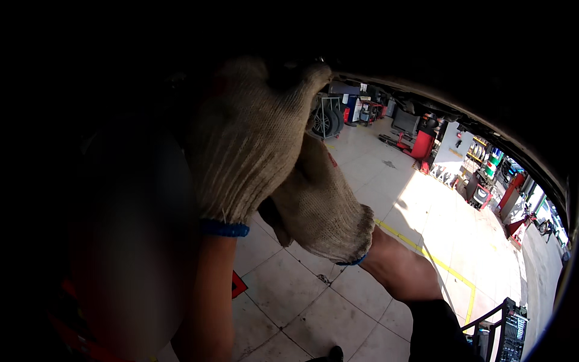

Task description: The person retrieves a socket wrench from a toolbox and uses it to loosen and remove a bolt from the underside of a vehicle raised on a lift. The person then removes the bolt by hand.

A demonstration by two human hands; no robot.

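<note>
Both my hands wear knitted off-white work gloves with blue cuff edging and are raised close together beneath a dark overhead surface. My left hand (250, 136) is in front, its thumb reaching up and right. Its other fingers curl into deep shadow, around something I cannot make out. Behind and below it, my right hand (325, 208) comes in from the lower right, and its fingers are hidden behind the left glove. A dark rounded shape (275, 224) shows under the right glove; its kind is unclear.
The dark underside of what looks like a vehicle (434, 84) arches overhead. Below lies a tiled floor (283, 301) with a yellow line (416, 244). Farther off stand a rack of tyres (327, 119) and red equipment (422, 145). A socket tool case (514, 332) is at the lower right.
</note>
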